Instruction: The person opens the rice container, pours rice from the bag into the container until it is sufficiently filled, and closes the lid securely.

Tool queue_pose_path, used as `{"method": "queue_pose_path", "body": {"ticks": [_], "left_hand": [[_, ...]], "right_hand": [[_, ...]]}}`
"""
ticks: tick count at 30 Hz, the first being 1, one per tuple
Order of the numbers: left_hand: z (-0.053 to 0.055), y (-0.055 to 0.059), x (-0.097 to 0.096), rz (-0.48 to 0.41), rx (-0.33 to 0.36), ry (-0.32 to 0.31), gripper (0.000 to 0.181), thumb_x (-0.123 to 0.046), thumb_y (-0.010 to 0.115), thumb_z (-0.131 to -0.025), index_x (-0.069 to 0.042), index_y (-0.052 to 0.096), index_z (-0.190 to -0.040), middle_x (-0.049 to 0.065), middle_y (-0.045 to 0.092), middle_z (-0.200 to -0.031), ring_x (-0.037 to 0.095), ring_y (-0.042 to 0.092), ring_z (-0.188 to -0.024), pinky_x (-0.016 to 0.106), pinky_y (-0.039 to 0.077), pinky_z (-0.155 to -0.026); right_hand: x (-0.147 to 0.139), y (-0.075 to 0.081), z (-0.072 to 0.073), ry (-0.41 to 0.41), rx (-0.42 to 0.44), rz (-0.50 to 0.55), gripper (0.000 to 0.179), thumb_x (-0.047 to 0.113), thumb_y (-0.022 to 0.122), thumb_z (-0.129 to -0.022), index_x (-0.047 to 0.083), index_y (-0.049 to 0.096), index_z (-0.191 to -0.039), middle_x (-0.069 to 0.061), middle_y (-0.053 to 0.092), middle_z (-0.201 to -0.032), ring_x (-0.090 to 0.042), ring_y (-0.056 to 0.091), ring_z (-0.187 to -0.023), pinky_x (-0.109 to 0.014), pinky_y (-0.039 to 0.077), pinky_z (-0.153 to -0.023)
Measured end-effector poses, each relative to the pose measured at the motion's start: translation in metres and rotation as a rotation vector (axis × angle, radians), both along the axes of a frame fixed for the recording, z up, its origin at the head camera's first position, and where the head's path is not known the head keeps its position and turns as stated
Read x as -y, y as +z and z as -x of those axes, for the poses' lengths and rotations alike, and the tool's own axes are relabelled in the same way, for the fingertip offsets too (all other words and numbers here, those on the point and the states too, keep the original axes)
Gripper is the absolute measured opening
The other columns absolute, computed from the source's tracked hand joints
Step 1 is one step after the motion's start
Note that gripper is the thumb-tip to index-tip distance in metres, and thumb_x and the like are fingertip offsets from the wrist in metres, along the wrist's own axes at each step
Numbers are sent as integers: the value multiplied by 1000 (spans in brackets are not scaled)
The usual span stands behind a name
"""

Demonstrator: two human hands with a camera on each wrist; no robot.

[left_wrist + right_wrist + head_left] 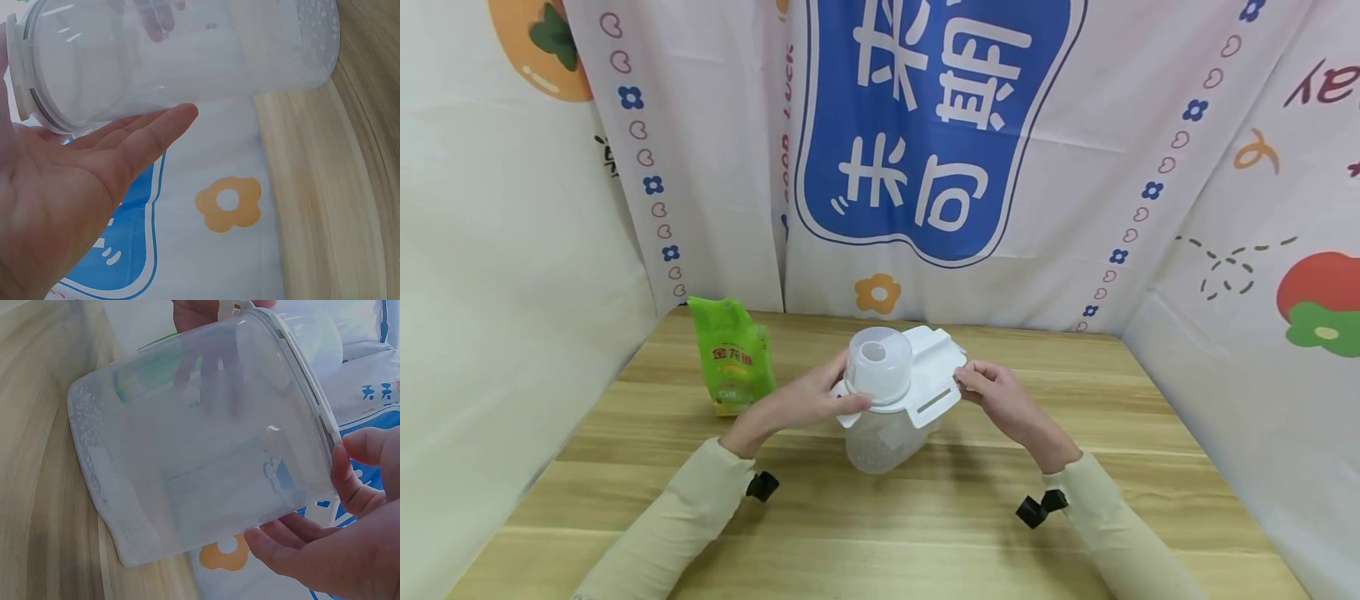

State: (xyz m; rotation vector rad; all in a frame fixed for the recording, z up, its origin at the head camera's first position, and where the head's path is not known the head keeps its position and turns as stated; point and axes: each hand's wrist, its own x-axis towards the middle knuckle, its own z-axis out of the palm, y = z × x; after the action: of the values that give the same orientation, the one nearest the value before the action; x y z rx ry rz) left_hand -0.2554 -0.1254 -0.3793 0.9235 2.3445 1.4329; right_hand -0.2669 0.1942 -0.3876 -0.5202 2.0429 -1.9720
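A translucent plastic storage container (880,443) stands on the table with white grains low inside it, seen through its wall in the right wrist view. Its white lid (942,357) carries a clear domed cup (880,379) on the left part. My left hand (808,396) holds the container's left side, thumb over the lid's rim and fingers stretched along the wall. At the opposite end, my right hand (1003,404) pinches the lid's edge between thumb and index finger. The other right fingers lie close beneath, by the container wall (187,456).
A green packaged bag (730,358) stands upright at the back left, beyond my left wrist. The wooden table (880,542) is bordered by printed cloth (715,167) at the back and both sides. Black wrist mounts (1041,507) sit below both hands.
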Motion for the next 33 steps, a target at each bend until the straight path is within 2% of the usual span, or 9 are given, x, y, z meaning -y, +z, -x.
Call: {"method": "queue_pose_path", "body": {"ticks": [6,13,16,19,24,27,30,32,33], "left_hand": [[-4,-3,6,-18,-37,-24,76,-36,56,-100,-23,8,-158,8,27,-160,30,27,-148,54,32,-116],[-5,-13,14,-150,-16,-94,64,-41,35,-106,-21,3,-158,23,31,-156,42,41,-138,55,44,-107],[-5,-19,16,-218,0,-115,69,-49,31,-104,-17,2,-158,28,25,-157,47,38,-138,56,43,-107],[-7,-25,16,-252,-6,-124,84,-59,34,-99,-11,-3,-157,34,24,-155,51,36,-137,57,42,-107],[-10,-37,14,-234,-24,-85,108,-69,44,-88,-7,-11,-155,36,38,-145,45,48,-129,42,48,-105],[-13,-44,14,-199,17,-67,113,-69,52,-84,-14,-16,-156,33,29,-152,43,45,-133,45,45,-108],[-16,-48,14,-203,68,-91,116,-66,60,-82,-23,-19,-155,28,6,-162,47,31,-142,55,35,-113],[-17,-51,13,-218,75,-108,117,-62,64,-82,-24,-20,-155,24,0,-163,46,26,-144,56,32,-115],[-17,-52,12,-213,72,-120,115,-59,65,-83,-20,-15,-156,24,5,-163,46,28,-144,57,33,-114]], "right_hand": [[-3,2,3,2,1,-41,24,22,53,-102,10,55,-82,4,55,-90,-9,56,-95,-27,53,-92],[-8,10,7,-1,-15,-15,17,18,52,-102,6,57,-91,4,60,-102,-10,60,-103,-34,53,-99],[-10,16,9,-14,-36,-27,14,19,52,-102,7,55,-97,2,59,-112,-10,60,-109,-42,50,-104],[-10,22,10,-42,-54,-43,11,21,52,-102,10,53,-99,-2,55,-124,-9,58,-114,-45,46,-108],[-7,31,15,-85,-113,-79,17,22,52,-102,7,51,-111,-4,50,-126,-15,53,-119,-33,49,-104],[-3,36,18,-98,-157,-138,30,23,53,-102,1,50,-121,-7,53,-123,-19,54,-115,-33,49,-103],[4,41,19,-100,-196,-195,36,24,54,-101,-2,50,-126,-15,55,-125,-18,57,-110,-32,49,-101],[8,43,19,-93,-227,-226,38,22,54,-101,-4,50,-128,-20,55,-129,-17,57,-112,-25,50,-98],[10,43,19,-90,-240,-235,39,21,54,-101,-5,50,-129,-21,55,-130,-17,56,-113,-22,49,-96]]}}
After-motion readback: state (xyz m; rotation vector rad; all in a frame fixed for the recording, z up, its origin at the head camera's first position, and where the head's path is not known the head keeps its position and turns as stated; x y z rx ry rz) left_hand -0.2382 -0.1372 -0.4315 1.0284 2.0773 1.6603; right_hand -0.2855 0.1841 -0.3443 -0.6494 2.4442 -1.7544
